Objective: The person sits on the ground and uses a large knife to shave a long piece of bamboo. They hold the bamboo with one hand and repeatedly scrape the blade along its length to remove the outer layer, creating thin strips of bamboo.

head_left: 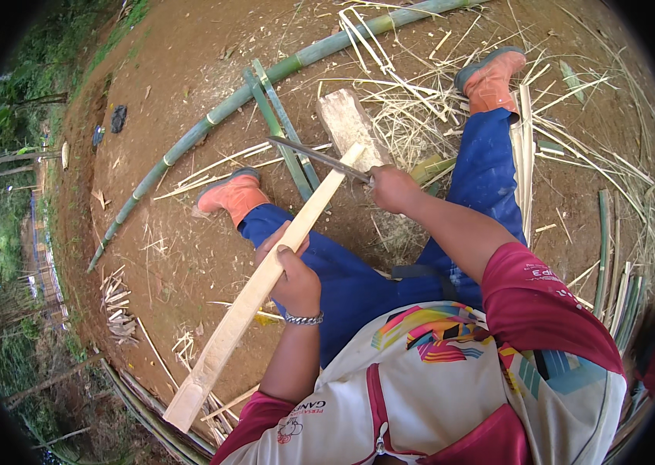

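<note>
Left hand, fingers around pale slat, thumb on top; right hand outstretched, fingers tight around knife

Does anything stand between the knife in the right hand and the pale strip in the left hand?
Nothing visible does: the knife in the right hand crosses the pale strip near its far end, and the left hand grips it farther back.
</note>
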Action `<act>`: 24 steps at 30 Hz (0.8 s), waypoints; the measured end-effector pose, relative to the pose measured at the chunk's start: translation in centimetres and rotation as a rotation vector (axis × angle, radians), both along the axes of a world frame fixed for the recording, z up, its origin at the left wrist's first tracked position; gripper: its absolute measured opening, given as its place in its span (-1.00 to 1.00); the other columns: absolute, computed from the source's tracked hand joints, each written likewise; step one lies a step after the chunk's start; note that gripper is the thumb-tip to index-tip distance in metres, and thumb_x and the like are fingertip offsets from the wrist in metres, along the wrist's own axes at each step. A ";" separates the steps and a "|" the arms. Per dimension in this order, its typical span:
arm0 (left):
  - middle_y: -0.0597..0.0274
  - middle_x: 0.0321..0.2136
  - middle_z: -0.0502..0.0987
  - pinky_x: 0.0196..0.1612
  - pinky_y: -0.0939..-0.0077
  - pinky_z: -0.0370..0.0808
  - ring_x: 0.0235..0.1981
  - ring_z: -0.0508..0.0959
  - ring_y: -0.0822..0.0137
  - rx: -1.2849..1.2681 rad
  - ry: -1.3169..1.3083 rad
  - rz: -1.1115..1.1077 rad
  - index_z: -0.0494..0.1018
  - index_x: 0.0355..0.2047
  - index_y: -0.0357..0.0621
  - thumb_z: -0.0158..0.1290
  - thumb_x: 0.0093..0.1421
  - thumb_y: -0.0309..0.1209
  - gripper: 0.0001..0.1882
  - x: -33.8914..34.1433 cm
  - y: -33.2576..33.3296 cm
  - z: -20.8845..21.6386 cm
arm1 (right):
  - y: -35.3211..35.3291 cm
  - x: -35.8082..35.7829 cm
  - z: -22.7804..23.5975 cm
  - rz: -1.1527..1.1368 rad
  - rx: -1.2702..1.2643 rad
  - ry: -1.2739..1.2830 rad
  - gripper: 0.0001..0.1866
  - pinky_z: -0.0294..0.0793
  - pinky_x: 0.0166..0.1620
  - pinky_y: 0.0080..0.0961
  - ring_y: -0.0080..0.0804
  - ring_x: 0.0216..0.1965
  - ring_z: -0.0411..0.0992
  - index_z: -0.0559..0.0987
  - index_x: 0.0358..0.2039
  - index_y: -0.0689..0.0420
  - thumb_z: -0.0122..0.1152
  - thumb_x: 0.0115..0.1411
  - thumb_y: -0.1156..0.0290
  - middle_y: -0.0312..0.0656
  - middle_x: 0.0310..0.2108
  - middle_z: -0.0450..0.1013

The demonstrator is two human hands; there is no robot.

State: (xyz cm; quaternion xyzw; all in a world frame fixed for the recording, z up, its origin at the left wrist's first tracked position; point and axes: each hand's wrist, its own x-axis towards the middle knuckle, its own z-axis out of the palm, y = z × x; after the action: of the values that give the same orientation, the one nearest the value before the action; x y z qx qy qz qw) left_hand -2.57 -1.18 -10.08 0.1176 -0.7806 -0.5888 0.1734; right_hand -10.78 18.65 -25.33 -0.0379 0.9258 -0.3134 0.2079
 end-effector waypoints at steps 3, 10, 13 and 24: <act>-0.17 -0.13 0.57 -0.21 0.36 0.70 -0.27 0.68 0.09 -0.004 0.017 -0.012 0.42 -0.05 -0.51 -0.22 0.28 -0.45 -0.62 0.0 0.2 0.0 | 0.9 -1.0 -1.0 -0.004 0.003 -0.008 -0.68 0.54 -0.03 -0.13 0.03 -0.09 0.55 0.51 -0.05 0.24 0.02 0.21 0.41 0.14 -0.16 0.54; -0.16 -0.17 0.58 -0.22 0.38 0.69 -0.28 0.68 0.12 -0.011 0.003 -0.012 0.43 -0.06 -0.51 -0.22 0.30 -0.44 -0.63 0.2 -0.3 -0.2 | 0.5 -0.4 0.2 -0.011 0.016 -0.025 -0.68 0.56 -0.06 -0.13 0.00 -0.10 0.56 0.50 -0.05 0.23 0.05 0.20 0.41 0.13 -0.15 0.54; -0.16 -0.19 0.58 -0.22 0.38 0.69 -0.29 0.68 0.12 -0.025 0.011 -0.005 0.43 -0.07 -0.51 -0.22 0.30 -0.44 -0.63 -0.3 0.2 0.0 | 0.5 -0.5 -0.6 -0.007 0.032 0.008 -0.68 0.56 -0.07 -0.12 0.00 -0.10 0.56 0.50 -0.06 0.23 0.06 0.20 0.39 0.12 -0.16 0.54; -0.17 -0.17 0.58 -0.21 0.40 0.69 -0.30 0.68 0.14 -0.015 -0.005 -0.001 0.42 -0.04 -0.51 -0.23 0.29 -0.44 -0.61 -0.2 0.1 0.3 | 1.1 -1.1 -0.6 -0.015 0.036 -0.071 -0.70 0.55 -0.04 -0.13 0.00 -0.12 0.56 0.51 -0.09 0.24 0.05 0.19 0.42 0.10 -0.19 0.56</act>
State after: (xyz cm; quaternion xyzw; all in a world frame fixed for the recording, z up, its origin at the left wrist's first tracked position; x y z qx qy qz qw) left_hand -2.82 -1.08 -9.79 0.1172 -0.7857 -0.5826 0.1718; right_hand -11.93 19.78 -25.97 -0.0160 0.9236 -0.2993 0.2391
